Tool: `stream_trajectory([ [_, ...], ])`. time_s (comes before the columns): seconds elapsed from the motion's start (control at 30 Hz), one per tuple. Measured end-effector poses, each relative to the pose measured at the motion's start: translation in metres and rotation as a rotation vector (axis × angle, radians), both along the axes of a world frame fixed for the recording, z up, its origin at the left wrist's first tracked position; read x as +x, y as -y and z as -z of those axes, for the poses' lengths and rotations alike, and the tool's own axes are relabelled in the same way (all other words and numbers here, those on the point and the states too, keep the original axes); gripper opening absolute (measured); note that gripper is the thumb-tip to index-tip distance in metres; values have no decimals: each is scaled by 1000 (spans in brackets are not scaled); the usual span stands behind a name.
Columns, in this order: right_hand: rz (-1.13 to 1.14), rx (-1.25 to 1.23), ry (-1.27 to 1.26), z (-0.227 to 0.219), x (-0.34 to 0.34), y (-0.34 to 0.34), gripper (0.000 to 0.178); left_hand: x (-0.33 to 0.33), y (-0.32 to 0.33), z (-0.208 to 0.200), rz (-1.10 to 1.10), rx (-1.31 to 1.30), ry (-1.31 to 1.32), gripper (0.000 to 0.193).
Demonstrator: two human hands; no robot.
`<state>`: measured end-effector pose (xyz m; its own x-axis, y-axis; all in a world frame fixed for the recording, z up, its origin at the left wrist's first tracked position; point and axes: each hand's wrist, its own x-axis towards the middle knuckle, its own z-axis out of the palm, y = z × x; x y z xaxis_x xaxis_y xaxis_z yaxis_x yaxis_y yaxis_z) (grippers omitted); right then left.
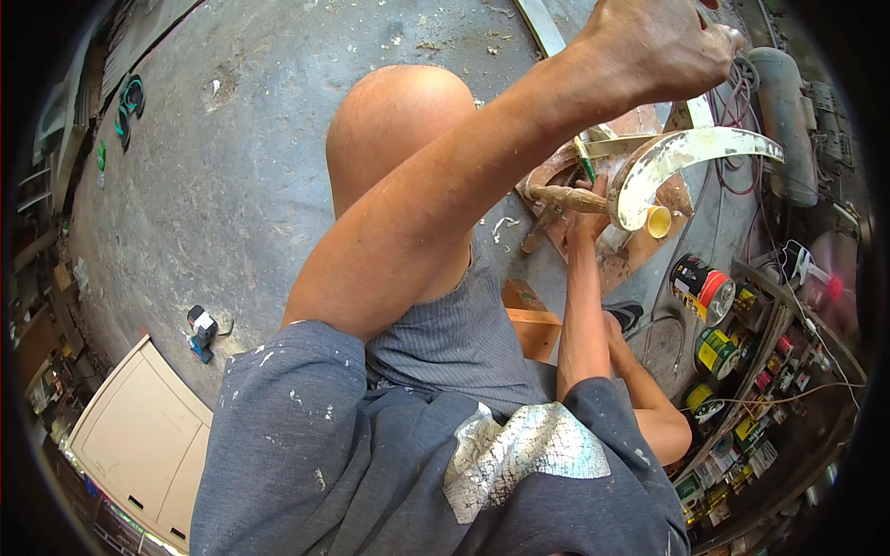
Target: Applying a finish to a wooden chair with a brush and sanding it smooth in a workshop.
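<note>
My left hand (669,48) reaches across to the upper right, above the old wooden chair part. Its fingers are curled near the top edge, and what they hold, if anything, is hidden. Below it is a curved armrest (686,153) with worn, flaking white paint. A turned wooden post (567,197) joins its near end. My right hand (586,222) is wrapped round this post from beneath, partly hidden by it. Just above that hand a slim green stick-like thing (586,159) stands out. A yellow round cup-like thing (658,221) sits beside the armrest's near end.
Paint cans (705,289) and a shelf of small containers (756,394) stand at the right. A grey tank (783,125) with hoses lies at the far right. A cordless tool (201,332) rests on the concrete floor at left, near a beige cabinet (139,417). My bent knee (399,120) rises mid-view.
</note>
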<state>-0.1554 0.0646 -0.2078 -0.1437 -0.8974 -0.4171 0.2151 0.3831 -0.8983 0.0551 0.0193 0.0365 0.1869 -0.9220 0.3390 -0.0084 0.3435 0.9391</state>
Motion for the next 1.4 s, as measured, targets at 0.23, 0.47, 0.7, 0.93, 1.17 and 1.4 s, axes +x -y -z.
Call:
stream_trajectory([
  [0.23, -40, -40, 26, -3, -1, -1, 29, 0, 10, 4, 0, -13, 18, 39],
  [0.47, 78, 89, -395, 60, -77, 13, 18, -7, 17, -7, -24, 139, 88, 43],
  [0.7, 342, 100, 22, -11, -94, 0, 37, -7, 22, 3, -82, 277, 25, 49],
  [0.93, 461, -140, 150, -72, -155, 19, 20, -13, 25, 15, -107, 250, 104, 42],
  [1.17, 212, -366, -214, -185, -169, 72, 21, -24, 27, 21, -87, 312, 221, 43],
  [1.4, -313, -390, -361, -227, -133, 135, 28, -34, 33, 21, -79, 345, 212, 45],
])
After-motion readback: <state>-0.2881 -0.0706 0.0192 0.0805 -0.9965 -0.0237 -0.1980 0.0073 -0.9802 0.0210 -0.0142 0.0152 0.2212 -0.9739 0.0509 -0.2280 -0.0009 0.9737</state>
